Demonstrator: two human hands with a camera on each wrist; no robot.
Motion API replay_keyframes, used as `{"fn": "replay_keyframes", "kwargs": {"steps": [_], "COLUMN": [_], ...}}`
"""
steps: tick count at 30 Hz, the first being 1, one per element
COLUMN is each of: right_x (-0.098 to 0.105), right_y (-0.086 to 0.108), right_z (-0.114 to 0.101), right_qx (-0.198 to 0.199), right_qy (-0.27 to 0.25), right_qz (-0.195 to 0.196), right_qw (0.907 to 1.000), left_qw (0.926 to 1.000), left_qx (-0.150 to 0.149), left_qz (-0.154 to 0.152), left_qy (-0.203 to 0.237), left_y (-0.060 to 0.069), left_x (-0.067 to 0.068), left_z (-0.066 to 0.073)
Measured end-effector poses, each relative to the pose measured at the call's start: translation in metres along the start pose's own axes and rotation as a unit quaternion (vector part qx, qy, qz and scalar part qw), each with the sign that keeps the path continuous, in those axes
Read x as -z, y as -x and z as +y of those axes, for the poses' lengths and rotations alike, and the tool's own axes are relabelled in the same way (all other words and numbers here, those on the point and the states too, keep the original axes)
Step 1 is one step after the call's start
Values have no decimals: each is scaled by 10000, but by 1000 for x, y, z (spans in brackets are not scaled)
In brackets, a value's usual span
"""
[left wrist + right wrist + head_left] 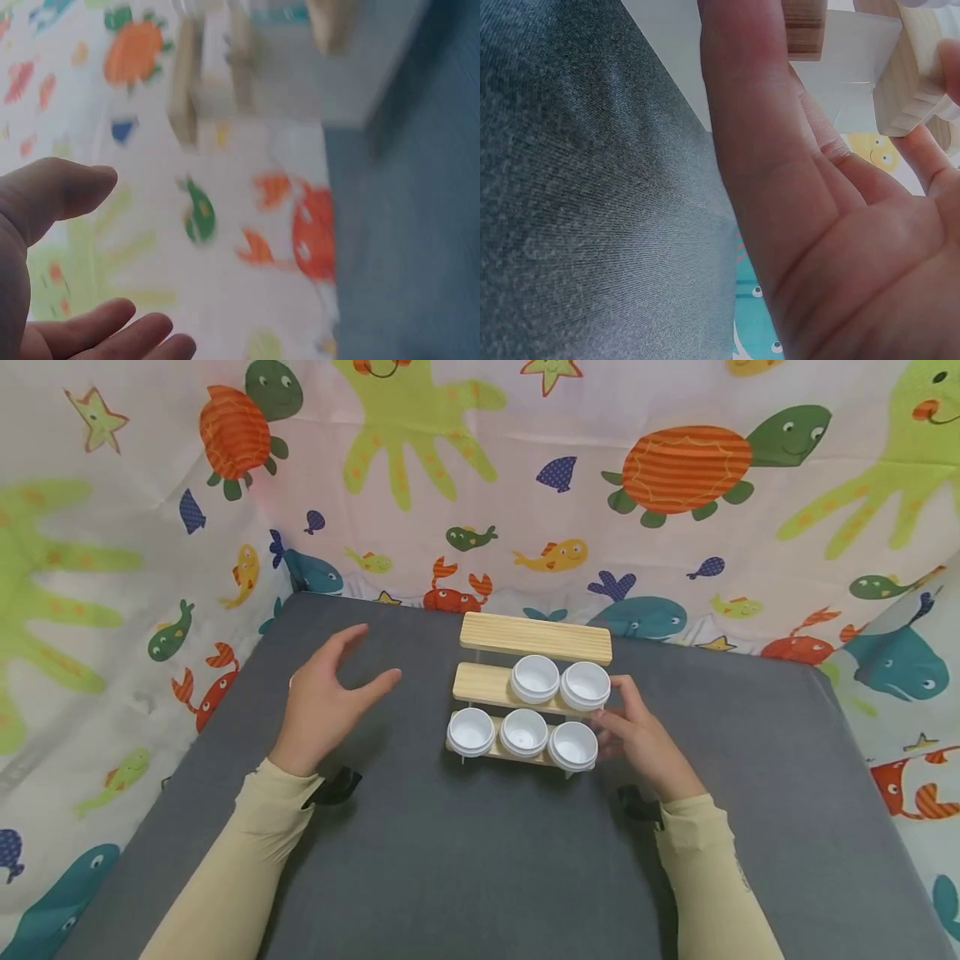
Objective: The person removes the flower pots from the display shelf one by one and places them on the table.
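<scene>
A three-tier wooden stand with clear supports (536, 637) stands on the grey table. White round cups sit on its lower two tiers: two cups, one of them (535, 678), on the right of the middle tier, and three, including the front middle cup (524, 732), along the bottom tier. The top board bears nothing. At the stand's right end, my right hand (641, 739) holds the side, thumb in front and fingers reaching along the end of the boards (911, 82). My left hand (322, 702) is raised left of the stand, thumb and fingers spread apart, touching nothing.
The grey table (450, 860) extends around the stand. A fabric sheet printed with sea animals (525, 502) rises behind and along both sides of the table. Black straps (337, 787) are on both wrists.
</scene>
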State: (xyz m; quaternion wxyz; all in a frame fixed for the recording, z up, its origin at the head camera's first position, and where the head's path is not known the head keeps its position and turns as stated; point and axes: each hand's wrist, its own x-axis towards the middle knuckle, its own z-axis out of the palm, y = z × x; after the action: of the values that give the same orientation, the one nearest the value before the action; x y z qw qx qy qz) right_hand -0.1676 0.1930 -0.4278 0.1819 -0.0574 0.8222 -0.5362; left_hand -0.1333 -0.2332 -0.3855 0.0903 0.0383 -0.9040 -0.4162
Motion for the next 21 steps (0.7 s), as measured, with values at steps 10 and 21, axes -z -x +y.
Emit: {"fn": "replay_keyframes", "kwargs": {"steps": [10, 21], "right_x": [-1, 2], "right_y": [0, 0], "right_z": [1, 0], "right_qx": [14, 19], "right_qy": [-44, -42], "right_qz": [-61, -28], "right_qw": [10000, 10000], "left_qw": [9902, 9812], "left_qx": [-1090, -1579], "left_qz": [-806, -1113], "left_qy": [349, -42], "left_y": [9, 6], "left_x": [-50, -93], "left_z": [65, 108]}}
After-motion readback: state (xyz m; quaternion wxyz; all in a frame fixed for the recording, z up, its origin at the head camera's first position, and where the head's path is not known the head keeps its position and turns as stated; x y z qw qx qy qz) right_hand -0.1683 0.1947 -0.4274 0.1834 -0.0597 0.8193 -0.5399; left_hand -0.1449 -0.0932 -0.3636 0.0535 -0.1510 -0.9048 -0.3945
